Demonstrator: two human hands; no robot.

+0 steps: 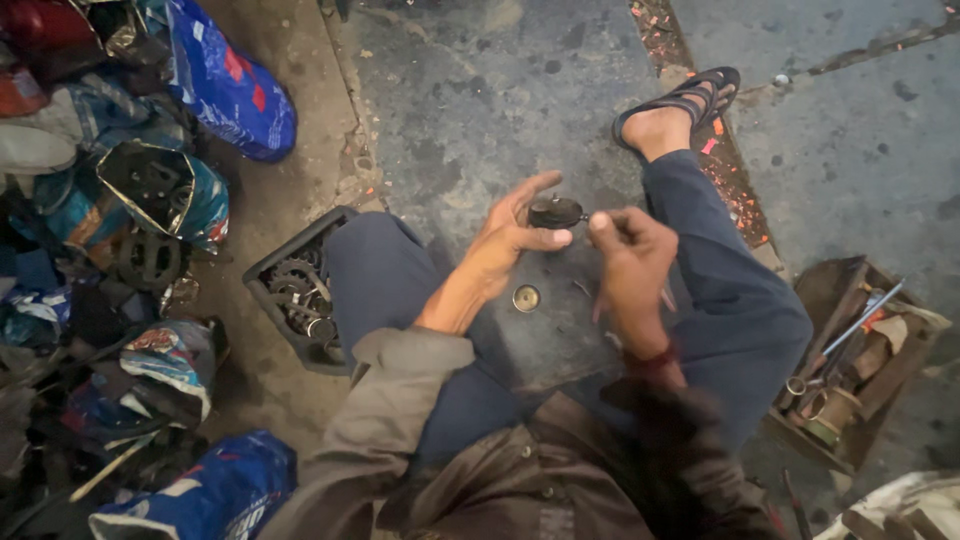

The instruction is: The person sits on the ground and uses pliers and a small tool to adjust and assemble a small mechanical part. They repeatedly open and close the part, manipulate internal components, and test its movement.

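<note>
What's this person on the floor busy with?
A person sits on the concrete floor, holding a small dark round metal part in the left hand, while the right hand works at its side. A small brass-coloured ring lies on the floor below. A black tray of gears sits to the left, a wooden toolbox to the right.

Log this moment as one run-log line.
left hand: holds small dark round part | right hand: fingertips at part | brass ring: on floor | crate of gears: beside left knee
</note>
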